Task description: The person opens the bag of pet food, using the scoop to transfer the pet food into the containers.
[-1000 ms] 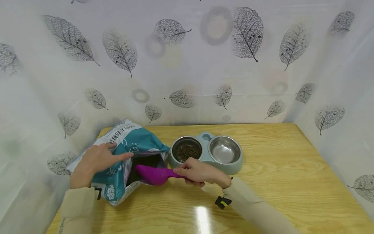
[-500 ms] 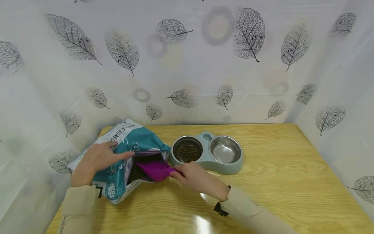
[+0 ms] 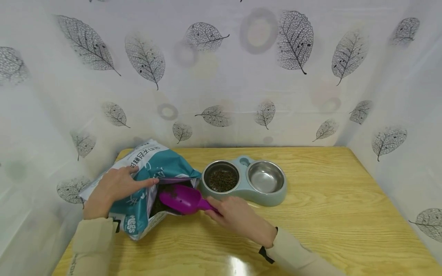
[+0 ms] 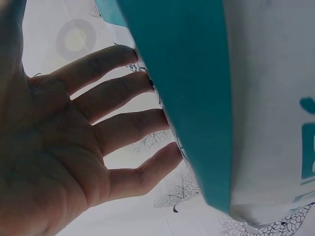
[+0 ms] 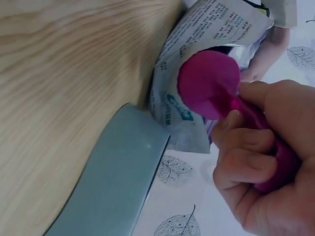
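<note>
My right hand point(image 3: 238, 216) grips the handle of a magenta scoop point(image 3: 184, 200); in the right wrist view its fingers point(image 5: 246, 167) curl round that handle. The scoop's bowl lies in the mouth of a teal and white pet food bag point(image 3: 172, 161), its hollow side facing the head camera, with some brown kibble toward the tip. My left hand point(image 3: 117, 188) rests on the bag beside the opening, thumb stretched along the edge. In the left wrist view the fingers point(image 4: 128, 128) are spread and fairly straight, fingertips against the bag's side. Dark kibble point(image 3: 158, 207) shows inside.
Right of the bag stands a pale blue double feeder point(image 3: 267, 199). Its left steel bowl point(image 3: 221, 164) holds brown kibble; its right bowl point(image 3: 265, 177) shows bare metal. The wooden table point(image 3: 328, 214) meets a leaf-print curtain point(image 3: 235, 88) at the back.
My right hand has pushed the scoop further into the bag, then turned it so its hollow faces up, with kibble showing in it. My left hand stays in place on the bag.
</note>
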Tool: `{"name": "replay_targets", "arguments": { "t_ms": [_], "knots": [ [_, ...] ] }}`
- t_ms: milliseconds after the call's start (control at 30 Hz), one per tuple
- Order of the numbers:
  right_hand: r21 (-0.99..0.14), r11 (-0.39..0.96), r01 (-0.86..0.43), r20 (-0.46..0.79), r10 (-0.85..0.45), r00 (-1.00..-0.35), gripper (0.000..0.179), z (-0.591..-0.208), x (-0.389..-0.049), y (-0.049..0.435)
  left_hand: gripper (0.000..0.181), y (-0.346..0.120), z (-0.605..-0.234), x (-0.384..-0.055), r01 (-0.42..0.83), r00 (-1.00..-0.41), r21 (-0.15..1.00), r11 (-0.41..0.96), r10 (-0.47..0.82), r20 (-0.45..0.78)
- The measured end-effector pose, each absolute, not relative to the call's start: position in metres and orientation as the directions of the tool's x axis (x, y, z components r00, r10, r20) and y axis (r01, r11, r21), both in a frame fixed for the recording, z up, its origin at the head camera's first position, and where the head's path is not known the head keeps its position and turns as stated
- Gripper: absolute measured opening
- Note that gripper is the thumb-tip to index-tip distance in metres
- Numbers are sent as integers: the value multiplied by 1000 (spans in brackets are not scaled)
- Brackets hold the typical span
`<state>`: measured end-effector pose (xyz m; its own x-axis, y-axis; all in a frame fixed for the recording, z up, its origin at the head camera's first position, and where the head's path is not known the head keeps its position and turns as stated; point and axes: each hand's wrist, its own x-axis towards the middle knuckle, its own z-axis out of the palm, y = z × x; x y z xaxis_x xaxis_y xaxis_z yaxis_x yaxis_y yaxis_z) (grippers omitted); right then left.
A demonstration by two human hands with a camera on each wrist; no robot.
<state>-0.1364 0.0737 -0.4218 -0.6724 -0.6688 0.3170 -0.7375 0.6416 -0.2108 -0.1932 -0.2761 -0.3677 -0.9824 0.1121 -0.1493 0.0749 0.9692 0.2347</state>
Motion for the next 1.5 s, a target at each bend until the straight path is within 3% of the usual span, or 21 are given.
{"name": "replay_targets", "arguments": {
  "t_ms": [233,500,800,1100,1200,1300,1500],
  "knots": [
    [-174,616,-768,403,-667,-626,17,-427,-133,89,111,-276,-368,-194,69,-982,230,971,106,-154],
    [-191,554,-810,520,-643,-562,33,-426,-133,112,109,-276,-369,-191,70,-983,226,972,106,-152],
    [-172,531,-830,667,-557,-494,35,-417,-139,142,110,-275,-368,-193,67,-982,229,971,105,-159],
    [-146,664,-733,673,-476,-566,33,-411,-145,176,110,-276,-368,-194,67,-983,226,972,103,-153],
    [-113,697,-708,688,-458,-562,37,-411,-148,183,110,-276,-368,-193,68,-983,224,972,104,-151],
    [-75,722,-688,693,-458,-557,28,-412,-150,187,110,-275,-368,-192,68,-983,225,972,103,-150],
    [6,765,-643,685,-472,-555,46,-416,-154,190,110,-274,-369,-192,70,-983,224,972,105,-148]
  ]
}}
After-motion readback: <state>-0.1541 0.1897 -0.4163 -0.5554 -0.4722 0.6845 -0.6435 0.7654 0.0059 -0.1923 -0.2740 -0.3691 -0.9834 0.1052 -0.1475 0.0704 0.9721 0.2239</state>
